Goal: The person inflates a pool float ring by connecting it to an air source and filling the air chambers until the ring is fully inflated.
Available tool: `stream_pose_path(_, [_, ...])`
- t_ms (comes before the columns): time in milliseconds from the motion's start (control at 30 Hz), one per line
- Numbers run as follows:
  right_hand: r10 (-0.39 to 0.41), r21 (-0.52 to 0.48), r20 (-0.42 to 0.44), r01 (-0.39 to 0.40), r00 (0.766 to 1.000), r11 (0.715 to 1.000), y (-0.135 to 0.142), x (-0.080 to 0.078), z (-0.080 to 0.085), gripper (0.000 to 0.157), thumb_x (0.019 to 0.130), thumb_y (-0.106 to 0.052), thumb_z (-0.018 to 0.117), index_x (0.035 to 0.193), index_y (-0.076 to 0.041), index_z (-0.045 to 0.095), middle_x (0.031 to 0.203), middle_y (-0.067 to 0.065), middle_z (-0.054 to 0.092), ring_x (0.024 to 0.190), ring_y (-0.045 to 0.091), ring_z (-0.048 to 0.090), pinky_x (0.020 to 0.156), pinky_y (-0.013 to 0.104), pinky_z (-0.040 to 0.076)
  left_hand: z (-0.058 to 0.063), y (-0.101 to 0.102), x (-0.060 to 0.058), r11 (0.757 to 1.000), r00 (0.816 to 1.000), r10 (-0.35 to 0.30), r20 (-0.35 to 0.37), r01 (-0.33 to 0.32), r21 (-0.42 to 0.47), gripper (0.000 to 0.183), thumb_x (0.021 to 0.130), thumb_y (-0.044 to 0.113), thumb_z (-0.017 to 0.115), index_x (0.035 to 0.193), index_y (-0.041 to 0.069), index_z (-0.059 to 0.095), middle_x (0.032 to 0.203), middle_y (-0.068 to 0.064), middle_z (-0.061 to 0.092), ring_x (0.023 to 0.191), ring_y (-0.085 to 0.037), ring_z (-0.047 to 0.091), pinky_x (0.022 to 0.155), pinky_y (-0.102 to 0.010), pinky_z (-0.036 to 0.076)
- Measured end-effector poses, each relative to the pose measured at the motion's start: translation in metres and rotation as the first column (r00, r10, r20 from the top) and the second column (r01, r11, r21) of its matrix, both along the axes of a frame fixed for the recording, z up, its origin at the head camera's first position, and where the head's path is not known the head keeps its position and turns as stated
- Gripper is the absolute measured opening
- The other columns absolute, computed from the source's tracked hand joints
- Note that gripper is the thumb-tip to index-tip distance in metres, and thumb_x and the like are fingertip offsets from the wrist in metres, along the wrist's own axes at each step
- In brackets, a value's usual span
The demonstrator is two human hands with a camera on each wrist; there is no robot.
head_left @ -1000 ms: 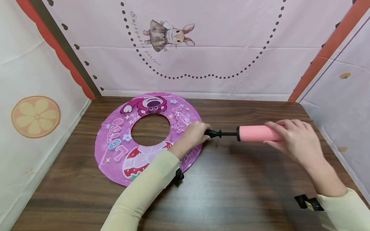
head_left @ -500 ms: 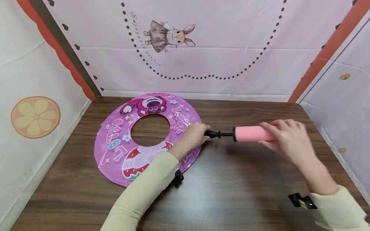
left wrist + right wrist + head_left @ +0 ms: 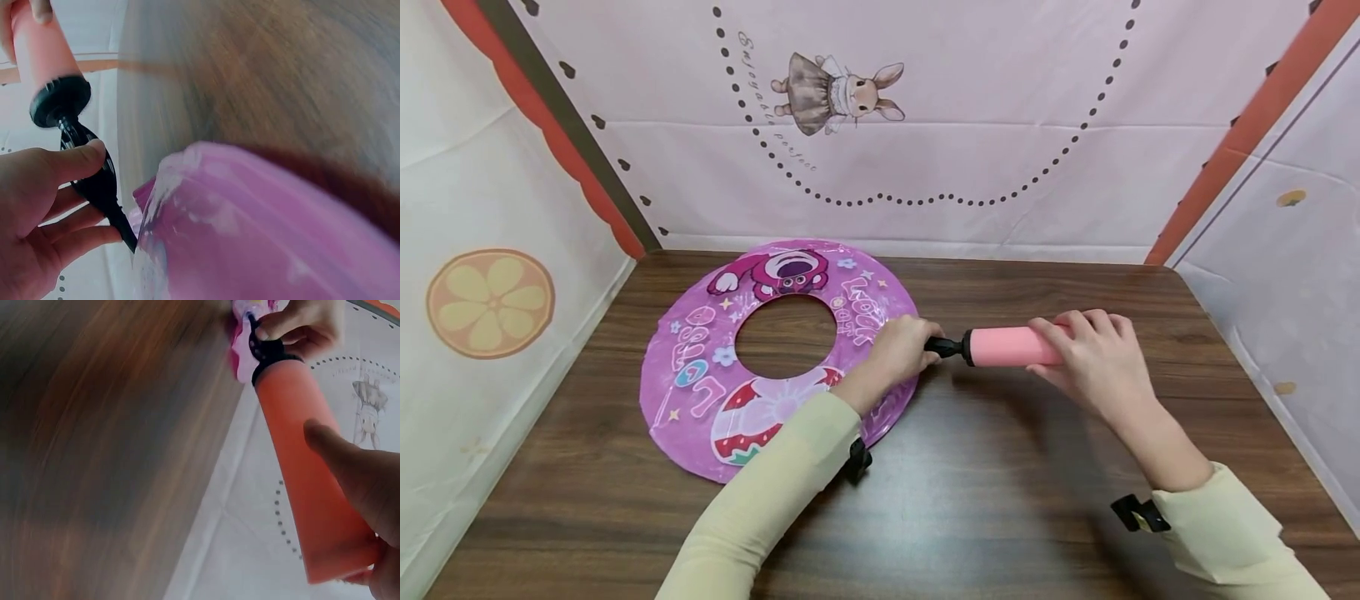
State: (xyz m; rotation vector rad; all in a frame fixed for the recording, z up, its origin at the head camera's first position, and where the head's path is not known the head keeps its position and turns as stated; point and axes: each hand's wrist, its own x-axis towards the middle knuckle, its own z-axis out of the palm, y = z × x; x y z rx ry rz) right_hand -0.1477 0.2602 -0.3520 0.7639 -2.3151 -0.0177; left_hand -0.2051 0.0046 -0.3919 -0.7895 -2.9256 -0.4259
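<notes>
A pink hand pump (image 3: 1003,346) with a black handle and nozzle end (image 3: 100,181) is held level between both hands. My left hand (image 3: 901,348) pinches that black end between thumb and fingers. The black tip (image 3: 128,234) meets the edge of a purple swim ring (image 3: 681,400), though the exact joint is hidden. My right hand (image 3: 1097,358) grips the pink barrel (image 3: 306,469) near its far end, thumb along the side. The barrel's black collar (image 3: 60,100) sits close against the handle, with almost no rod showing. Lying on the table, the ring looks rather flat, printed with a bear and a strawberry.
The dark wooden table (image 3: 1000,517) is walled by printed cloth: a rabbit backdrop (image 3: 842,92) behind, one cloth on the left (image 3: 490,200) and one on the right (image 3: 1292,275). Black wrist straps (image 3: 1138,512) show at both cuffs.
My right hand has moved left, pushing the pink barrel along the black rod toward the left hand, so the rod is now nearly hidden. The left hand and ring have barely shifted.
</notes>
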Motion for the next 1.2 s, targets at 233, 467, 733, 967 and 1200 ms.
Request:
stream_pose_path(233, [0.012, 0.014, 0.080, -0.013, 0.997, 1.000, 0.038, 0.012, 0.019, 0.071, 0.087, -0.068, 0.021, 0.111, -0.015, 0.062, 0.090, 0.013, 0.063, 0.082, 0.037, 0.056, 0.066, 0.052, 0.040, -0.001, -0.002, -0.001, 1.000, 0.999, 0.002, 0.035, -0.002, -0.015, 0.024, 0.078, 0.029, 0.073, 0.098, 0.018, 0.070, 0.090, 0.000, 0.070, 0.080, -0.017, 0.064, 0.074, -0.031, 0.052])
stream_pose_path(467, [-0.051, -0.006, 0.072, 0.052, 0.996, 0.999, 0.086, 0.026, 0.043, 0.082, 0.083, -0.075, 0.019, 0.104, -0.010, 0.064, 0.086, 0.017, 0.063, 0.079, 0.041, 0.054, 0.068, 0.056, 0.039, 0.000, -0.003, 0.001, 1.000, 0.999, 0.002, 0.040, -0.001, -0.016, 0.024, 0.078, 0.028, 0.073, 0.099, 0.019, 0.069, 0.089, 0.000, 0.070, 0.078, -0.016, 0.064, 0.072, -0.031, 0.051])
stream_pose_path(733, [0.044, -0.001, 0.079, -0.044, 0.996, 0.999, 0.048, 0.013, 0.024, 0.072, 0.088, -0.068, 0.024, 0.106, -0.011, 0.064, 0.085, 0.015, 0.063, 0.076, 0.039, 0.055, 0.062, 0.053, 0.039, 0.002, -0.001, 0.004, 0.999, 0.999, -0.035, -0.006, 0.034, -0.033, 0.021, 0.079, 0.027, 0.072, 0.098, 0.018, 0.070, 0.091, 0.001, 0.070, 0.080, -0.016, 0.064, 0.071, -0.031, 0.052])
stream_pose_path(967, [0.041, 0.003, 0.077, -0.042, 0.996, 0.999, 0.006, 0.003, 0.008, 0.053, 0.069, -0.040, 0.077, 0.110, -0.011, 0.062, 0.090, 0.017, 0.061, 0.080, 0.039, 0.053, 0.067, 0.055, 0.040, 0.001, 0.001, 0.003, 0.998, 0.998, -0.047, -0.052, 0.046, -0.031, 0.021, 0.078, 0.026, 0.073, 0.096, 0.017, 0.070, 0.091, -0.001, 0.070, 0.080, -0.017, 0.064, 0.070, -0.032, 0.052])
stream_pose_path(1200, [0.039, 0.033, 0.079, -0.042, 0.996, 0.999, 0.005, 0.001, 0.008, 0.052, 0.074, -0.048, 0.070, 0.111, -0.013, 0.062, 0.092, 0.014, 0.062, 0.082, 0.037, 0.055, 0.068, 0.051, 0.042, 0.005, 0.001, 0.001, 1.000, 0.999, -0.007, 0.034, 0.008, -0.027, 0.025, 0.077, 0.027, 0.074, 0.100, 0.018, 0.070, 0.092, 0.000, 0.070, 0.079, -0.016, 0.063, 0.071, -0.029, 0.051])
